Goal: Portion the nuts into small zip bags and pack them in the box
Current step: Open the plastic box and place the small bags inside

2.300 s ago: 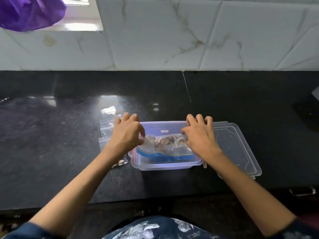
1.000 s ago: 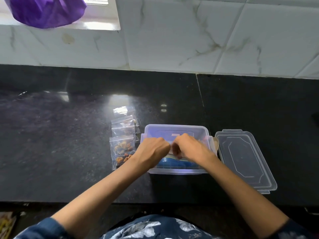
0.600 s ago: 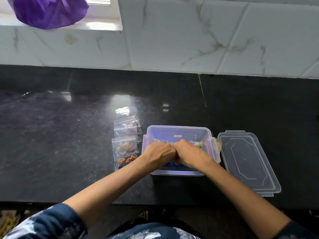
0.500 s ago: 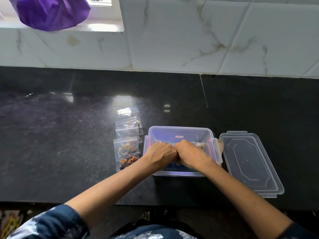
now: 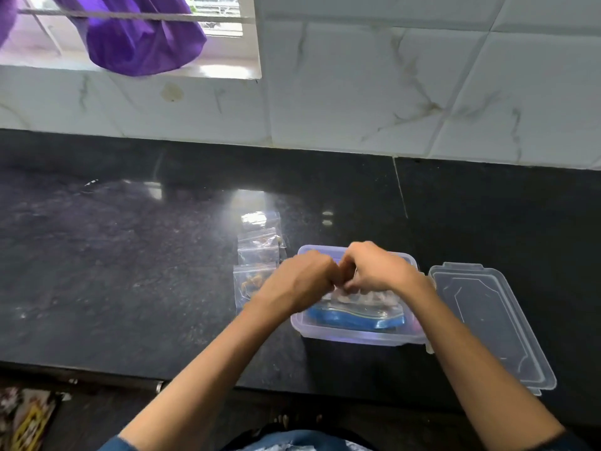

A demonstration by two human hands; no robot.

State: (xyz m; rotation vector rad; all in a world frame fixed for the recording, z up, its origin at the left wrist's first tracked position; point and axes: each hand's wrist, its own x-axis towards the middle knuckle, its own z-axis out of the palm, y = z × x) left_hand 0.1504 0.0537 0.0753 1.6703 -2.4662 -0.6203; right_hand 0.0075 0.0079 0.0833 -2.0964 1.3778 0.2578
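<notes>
Change noted: both hands, spread at the two ends of the large bag two seconds ago, now meet knuckle to knuckle above the middle of the box, lifted slightly from half a second back; judged as pinching the bag's mouth at its centre to open it, so portioning from this bag is not yet begun. Polished black stone tabletop (image 5: 130, 288), glossy, reflecting window light. White marble-veined wall tiles (image 5: 390, 86) behind; window with hanging purple cloth (image 5: 140, 37) at upper left. Clear rectangular plastic box (image 5: 357, 336), near the front edge, open. Clear plastic lid (image 5: 487, 320), flat, just right of the box. Large clear zip bag of nuts with blue strip (image 5: 357, 315), lying inside the box. Left hand (image 5: 299, 284), clenched; right hand (image 5: 377, 271), clenched; what either grasps cannot be told for certain. Small clear zip bags (image 5: 257, 252), a row just left of the box, the nearest holding a few nuts, none packed.
</notes>
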